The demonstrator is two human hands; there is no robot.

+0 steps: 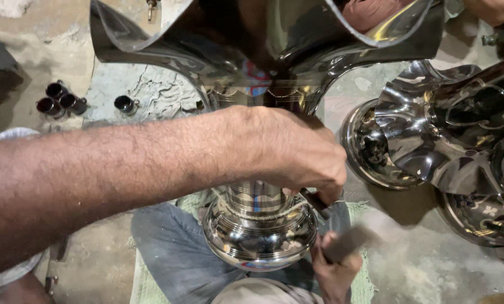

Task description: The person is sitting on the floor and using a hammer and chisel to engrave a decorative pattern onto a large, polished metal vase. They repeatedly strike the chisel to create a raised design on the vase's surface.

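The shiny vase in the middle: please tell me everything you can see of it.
The vase looks like polished, mirror-bright steel. It has a round bulbous base, a ribbed narrow neck and a wide wavy flared mouth near the camera. It stands over a green mat. The left hand presses a dark tool against the neck; the right hand, blurred, is beside the base.

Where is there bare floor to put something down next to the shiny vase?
Bare floor shows at lower right, between the vase and the second shiny vase. Another bare patch lies upper left, around the small dark tubes. It is crowded in the middle, where the left hand and right hand work at the vase's neck.
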